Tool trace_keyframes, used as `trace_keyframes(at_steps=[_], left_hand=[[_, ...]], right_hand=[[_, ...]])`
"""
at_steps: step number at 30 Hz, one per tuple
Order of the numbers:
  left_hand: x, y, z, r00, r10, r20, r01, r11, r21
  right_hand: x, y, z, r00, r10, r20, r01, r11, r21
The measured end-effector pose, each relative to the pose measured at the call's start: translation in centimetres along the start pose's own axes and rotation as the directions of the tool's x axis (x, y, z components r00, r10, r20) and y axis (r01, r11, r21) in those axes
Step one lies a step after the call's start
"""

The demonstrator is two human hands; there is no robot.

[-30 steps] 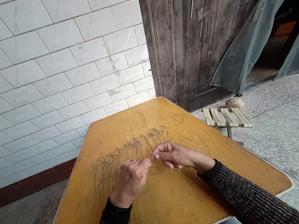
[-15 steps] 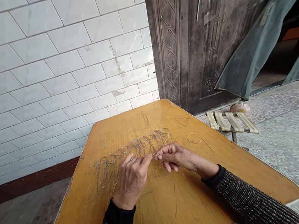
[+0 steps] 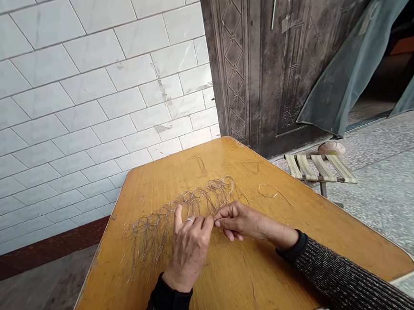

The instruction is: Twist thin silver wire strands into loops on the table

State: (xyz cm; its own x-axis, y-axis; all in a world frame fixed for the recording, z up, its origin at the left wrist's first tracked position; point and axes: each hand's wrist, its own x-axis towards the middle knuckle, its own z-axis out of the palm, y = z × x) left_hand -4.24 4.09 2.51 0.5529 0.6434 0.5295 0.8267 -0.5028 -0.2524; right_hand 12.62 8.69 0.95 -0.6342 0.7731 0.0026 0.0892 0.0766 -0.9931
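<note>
My left hand [image 3: 191, 246], with a ring on one finger, has its thumb and a finger pinched together while another finger points up. Right against it, my right hand [image 3: 241, 221] is also closed in a pinch. Both fingertips meet over a thin wire [image 3: 254, 292], whose long tail trails down toward the table's near side; the pinched part is mostly hidden. Just beyond my hands lies a row of thin wires with looped ends [image 3: 198, 194], their straight tails pointing toward me. My left hand covers part of that row.
The wooden table [image 3: 281, 283] carries a loose curled wire [image 3: 267, 191] at right and bent wires [image 3: 198, 161] farther back. Beyond are a tiled wall [image 3: 91, 102] and a dark door [image 3: 257, 65]. A strapped folding stool [image 3: 321, 167] stands right of the table.
My left hand has shifted slightly right and its pointing finger has lifted. The fingertips of both hands have come together, and the wire's tail has swung a little right.
</note>
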Motion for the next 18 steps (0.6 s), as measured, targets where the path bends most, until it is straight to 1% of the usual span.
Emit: trace_keyframes(at_steps=[4,7,9,12,14,15,18], left_hand=[[-0.5,-1.1,0.7,0.997,-0.070,-0.043,0.069,0.998,-0.010],[-0.6,-1.8,1.0,0.994,-0.101,-0.043,0.100,0.995,-0.017],[-0.6,-1.9,1.1,0.995,-0.097,-0.028,0.096,0.995,-0.024],[-0.6,-1.9,1.1,0.996,-0.090,-0.023,0.089,0.995,-0.048],[-0.6,-1.9,1.2,0.995,-0.095,-0.042,0.093,0.994,-0.052],[-0.6,-1.9,1.2,0.994,-0.099,-0.055,0.096,0.994,-0.048],[-0.7,-1.8,1.4,0.991,-0.103,-0.089,0.101,0.994,-0.031]], right_hand=[[-0.1,0.0,0.3,0.999,0.026,-0.026,-0.026,1.000,0.014],[-0.3,0.1,0.7,1.000,-0.004,-0.012,0.004,1.000,-0.009],[-0.4,0.1,0.9,1.000,-0.029,0.008,0.029,0.997,-0.074],[-0.6,-0.2,1.3,0.999,-0.036,0.008,0.037,0.974,-0.223],[-0.9,-0.7,1.5,0.998,-0.062,-0.013,0.053,0.932,-0.359],[-1.0,-0.9,1.7,0.996,-0.085,-0.026,0.065,0.895,-0.441],[-1.3,-1.5,2.2,0.985,-0.154,-0.071,0.068,0.743,-0.666]])
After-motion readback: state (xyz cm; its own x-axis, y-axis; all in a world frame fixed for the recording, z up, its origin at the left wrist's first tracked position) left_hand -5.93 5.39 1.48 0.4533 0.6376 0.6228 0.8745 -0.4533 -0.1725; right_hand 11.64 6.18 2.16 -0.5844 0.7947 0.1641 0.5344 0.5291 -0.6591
